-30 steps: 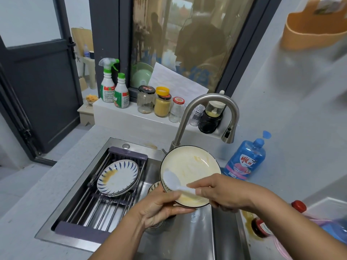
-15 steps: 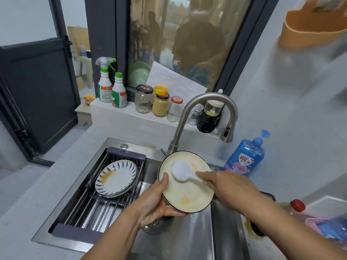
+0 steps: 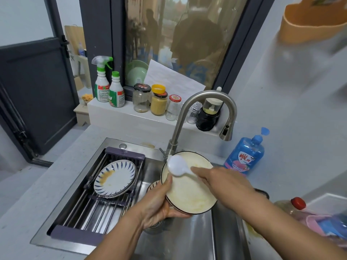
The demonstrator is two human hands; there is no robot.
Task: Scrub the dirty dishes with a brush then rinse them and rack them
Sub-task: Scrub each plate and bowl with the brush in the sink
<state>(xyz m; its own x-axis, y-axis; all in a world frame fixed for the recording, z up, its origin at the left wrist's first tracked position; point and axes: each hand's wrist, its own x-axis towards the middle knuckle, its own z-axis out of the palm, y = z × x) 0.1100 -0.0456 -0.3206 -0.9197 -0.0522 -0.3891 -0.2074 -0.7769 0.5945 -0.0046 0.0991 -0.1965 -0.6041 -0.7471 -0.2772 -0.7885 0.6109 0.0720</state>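
Two bare arms of a person, in the lower half of the frame.
The left hand (image 3: 157,205), lower centre, and the right hand (image 3: 222,182) beside it wear nothing; both forearms are uncovered to the frame edge.

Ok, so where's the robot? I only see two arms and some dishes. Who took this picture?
There is no robot here. A person is washing up. A small camera worn on their head looks down, so you see their own arms. The left hand holds a cream plate tilted over the sink. The right hand grips a white brush, and its round head lies on the plate's upper left part. On the left, a stained blue-patterned plate lies on the drying rack set across the sink. The tap curves above. A blue soap bottle stands on the right.
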